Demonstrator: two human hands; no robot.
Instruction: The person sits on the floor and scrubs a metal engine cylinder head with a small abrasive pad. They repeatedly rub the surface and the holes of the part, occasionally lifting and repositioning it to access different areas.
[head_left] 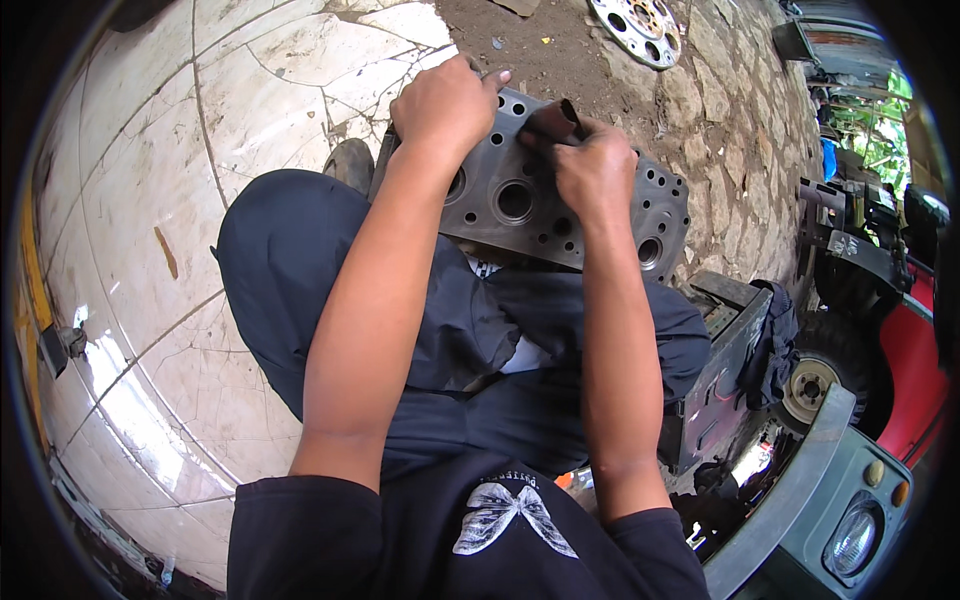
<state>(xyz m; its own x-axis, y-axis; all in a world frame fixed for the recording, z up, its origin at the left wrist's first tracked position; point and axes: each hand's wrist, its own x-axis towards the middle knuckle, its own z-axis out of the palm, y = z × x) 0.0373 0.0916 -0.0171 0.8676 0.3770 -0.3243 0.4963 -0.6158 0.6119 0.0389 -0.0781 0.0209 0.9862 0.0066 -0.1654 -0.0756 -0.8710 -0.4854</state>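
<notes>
One grey metal block (520, 205) lies across the knees; left hand (445, 100) clamps its far-left edge, right hand (595, 165) presses one brown pad (553, 122) onto it.

Both bare forearms entered from the lower edge of the view and extended forward and upward over the person's lap, roughly parallel and a little apart. The left hand (447, 104) was positioned palm down, knuckles raised, fingers curled over and pressed flat, with the wrist nearly straight. The right hand (594, 168) lay just beside it, slightly lower, clenched with the fingers folded inward and the thumb directed toward the left hand. Short dark sleeves covered both upper arms.
</notes>
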